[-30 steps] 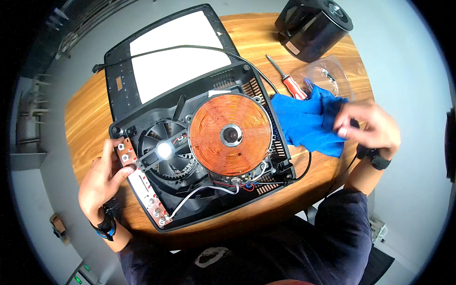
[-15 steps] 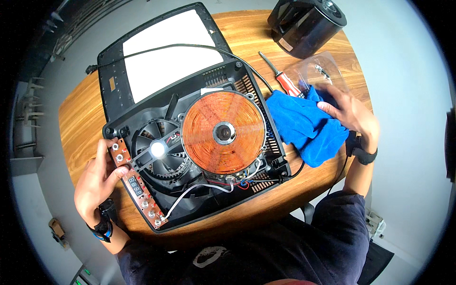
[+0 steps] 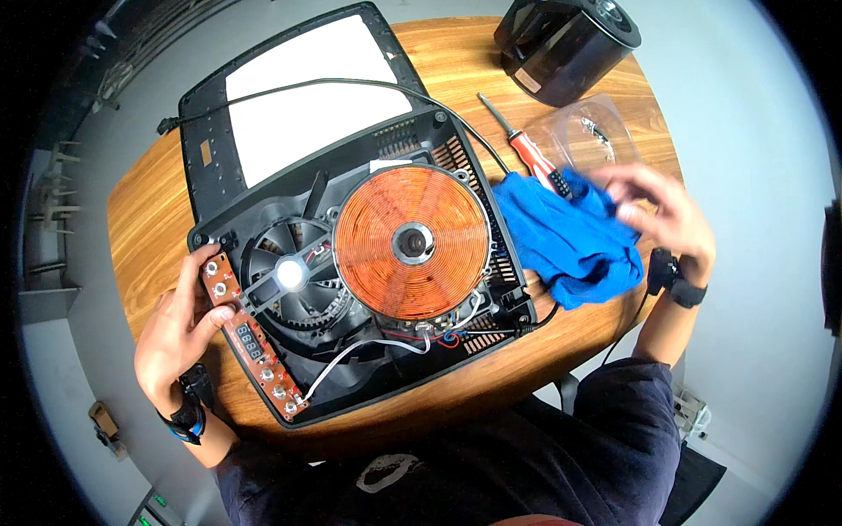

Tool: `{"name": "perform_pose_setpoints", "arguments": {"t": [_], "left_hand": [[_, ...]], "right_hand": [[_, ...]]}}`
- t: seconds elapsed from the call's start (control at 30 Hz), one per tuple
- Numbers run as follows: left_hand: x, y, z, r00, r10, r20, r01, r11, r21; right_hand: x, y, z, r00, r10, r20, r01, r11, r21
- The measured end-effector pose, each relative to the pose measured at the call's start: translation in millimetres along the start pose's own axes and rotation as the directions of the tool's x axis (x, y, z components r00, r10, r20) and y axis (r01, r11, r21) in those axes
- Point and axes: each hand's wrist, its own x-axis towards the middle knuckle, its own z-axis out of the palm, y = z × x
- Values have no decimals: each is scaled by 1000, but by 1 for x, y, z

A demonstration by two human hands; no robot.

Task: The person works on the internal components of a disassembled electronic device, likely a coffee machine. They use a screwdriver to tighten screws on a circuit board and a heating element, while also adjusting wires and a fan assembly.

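An opened induction cooker base [image 3: 351,386] lies tilted on the table, its round copper coil [image 3: 368,237] and black fan [image 3: 303,311] exposed. My left hand [image 3: 180,333] grips the brown control circuit board [image 3: 267,374] along the left edge, thumb on top and fingers around its far end. The board carries a small display and several push buttons, and a white cable [image 3: 351,348] runs from it. My right hand [image 3: 662,206] is raised just over the crumpled blue cloth [image 3: 574,250], fingers apart, slightly blurred and holding nothing. A red-and-white screwdriver [image 3: 532,158] lies partly against the cloth.
Behind the base lies the cooker's black-framed top panel [image 3: 307,88], its inside white, with the black power cord [image 3: 351,83] across it. A clear plastic tray [image 3: 596,131] with small dark screws sits by the screwdriver. A black cylindrical appliance [image 3: 566,53] stands far right.
My right hand has let go of the blue cloth and lifted to the right, its fingers opening. The cloth has settled a little flatter. My left hand stays on the board.
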Motion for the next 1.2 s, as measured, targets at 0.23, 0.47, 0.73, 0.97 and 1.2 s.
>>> {"name": "perform_pose_setpoints", "arguments": {"t": [0.23,0.47,0.73,0.97,1.2], "left_hand": [[-2,-1,-1,1000,17,9,-19,985,172],[-2,4,-3,999,-42,35,38,995,92],[0,-2,-3,999,-14,44,8,989,149],[-3,-2,0,1000,14,1,-14,961,276],[-2,1,1,1000,26,-12,-22,960,280]], "right_hand": [[18,64,-23,980,132,-146,-189,842,-505],[42,33,-10,980,178,-85,-196,933,-301],[14,-12,-9,950,-59,307,99,988,-116],[26,35,-20,983,116,-144,-136,981,-139],[62,61,-28,983,161,-84,-182,865,-467]]}}
